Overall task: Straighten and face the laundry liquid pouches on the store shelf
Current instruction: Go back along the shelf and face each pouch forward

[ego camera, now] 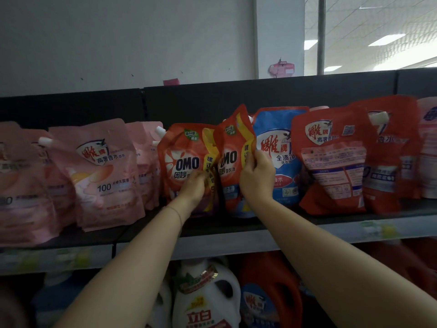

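I am clamping my right hand (256, 177) on the right edge of the tilted OMO pouch (233, 143), fingers curling over its seam, while my left hand (192, 187) is pinching the yellow-banded right edge of the neighbouring OMO pouch (182, 157) low on its face; neither hand is loose. Both pouches are standing mid-row on the top shelf (236, 240), between the pink pouches (104, 174) on the left and the blue pouch (283, 157) on the right. The one in my right hand is leaning, its top corner tipping right and crossing in front of the blue pouch, and its left side seems to be tucking behind the other's yellow band, so part of its label is hiding. To do this well, I am judging that I should be using the left pouch as an anchor and swinging the right one upright about its base rather than lifting it, since the liquid inside will likely be slumping and pulling the bag over again unless the bottom is sitting flat. I am thinking of drawing it slightly rightward so the two labels are standing side by side, then bringing both fronts level with the shelf lip, gripping by the seam and not the belly to avoid creasing the print. The red pouch (331, 162) further right is showing its back panel, so it is probably needing a turn next
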### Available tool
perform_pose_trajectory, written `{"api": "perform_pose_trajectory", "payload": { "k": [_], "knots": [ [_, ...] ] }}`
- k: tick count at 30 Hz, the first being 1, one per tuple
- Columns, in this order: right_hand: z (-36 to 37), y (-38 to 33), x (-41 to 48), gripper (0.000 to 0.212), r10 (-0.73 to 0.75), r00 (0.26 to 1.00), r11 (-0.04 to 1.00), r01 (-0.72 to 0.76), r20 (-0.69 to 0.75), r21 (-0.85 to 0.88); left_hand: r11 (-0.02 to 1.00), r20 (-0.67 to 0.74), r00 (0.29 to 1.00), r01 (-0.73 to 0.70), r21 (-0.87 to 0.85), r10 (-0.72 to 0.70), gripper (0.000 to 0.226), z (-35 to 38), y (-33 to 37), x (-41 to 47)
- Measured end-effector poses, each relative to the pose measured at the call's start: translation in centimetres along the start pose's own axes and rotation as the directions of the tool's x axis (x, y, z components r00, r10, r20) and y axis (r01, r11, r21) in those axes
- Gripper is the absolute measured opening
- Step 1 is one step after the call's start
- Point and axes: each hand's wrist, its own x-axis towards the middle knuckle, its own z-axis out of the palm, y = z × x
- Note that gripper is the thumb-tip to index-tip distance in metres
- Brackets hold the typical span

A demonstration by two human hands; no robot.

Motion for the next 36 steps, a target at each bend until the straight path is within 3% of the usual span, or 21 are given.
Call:
{"api": "perform_pose_trajectory", "payload": {
  "k": [5,12,17,20,23,25,28,30,32,34,36],
  "knots": [
    [-1.6,-1.8,-1.0,0.031,-0.107,0.992,0.994,0.107,-0.074,0.001,0.996,0.097,0.995,-0.020,-0.090,0.028,0.049,0.1,1.6,-3.0],
    [-3.2,-3.2,-2.4,0.025,-0.253,0.951,0.967,0.242,-0.175,-0.083,0.989,0.138,0.988,-0.050,-0.138,0.069,0.063,0.1,2.0,-4.2],
    [-3.1,-5.0,-3.2,0.026,-0.302,0.936,0.952,0.304,-0.179,-0.019,0.979,0.181,0.983,0.073,-0.193,-0.038,0.069,0.7,3.1,-5.3],
    [-2.4,-6.0,-3.6,0.026,-0.322,0.927,0.939,0.338,-0.193,0.056,0.910,0.218,0.975,0.050,-0.411,0.045,0.053,1.1,3.4,-5.9],
    [-1.2,-7.2,-3.7,0.027,-0.296,0.937,0.937,0.323,-0.184,0.135,0.816,0.126,0.988,0.005,-0.578,0.084,0.046,0.4,3.3,-5.8],
    [-0.2,-7.4,-3.6,0.025,-0.276,0.952,0.942,0.295,-0.133,0.158,0.841,-0.039,0.990,-0.135,-0.525,0.134,0.050,-0.8,2.8,-5.5],
    [1.4,-6.4,-3.6,0.022,-0.218,0.976,0.965,0.213,0.017,0.150,0.880,-0.290,0.939,-0.291,-0.375,0.187,0.063,-2.7,1.7,-5.3],
    [2.1,-5.6,-3.3,0.019,-0.178,0.974,0.982,0.166,0.139,0.092,0.917,-0.377,0.906,-0.303,-0.259,0.193,0.071,-3.7,0.8,-5.2],
    [2.5,-4.7,-3.2,0.015,-0.124,0.953,0.992,0.125,0.275,0.014,0.947,-0.377,0.908,-0.265,-0.180,0.182,0.078,-4.3,-0.3,-4.8],
    [2.8,-3.4,-3.5,0.037,-0.069,0.898,0.992,0.108,0.434,-0.065,0.978,-0.348,0.926,-0.188,-0.084,0.148,0.078,-4.6,-1.7,-4.3],
    [3.2,-1.8,-3.9,0.089,-0.035,0.835,0.973,0.153,0.549,-0.170,0.993,-0.301,0.947,-0.115,0.012,0.114,0.073,-4.9,-2.7,-4.0]
  ]
}}
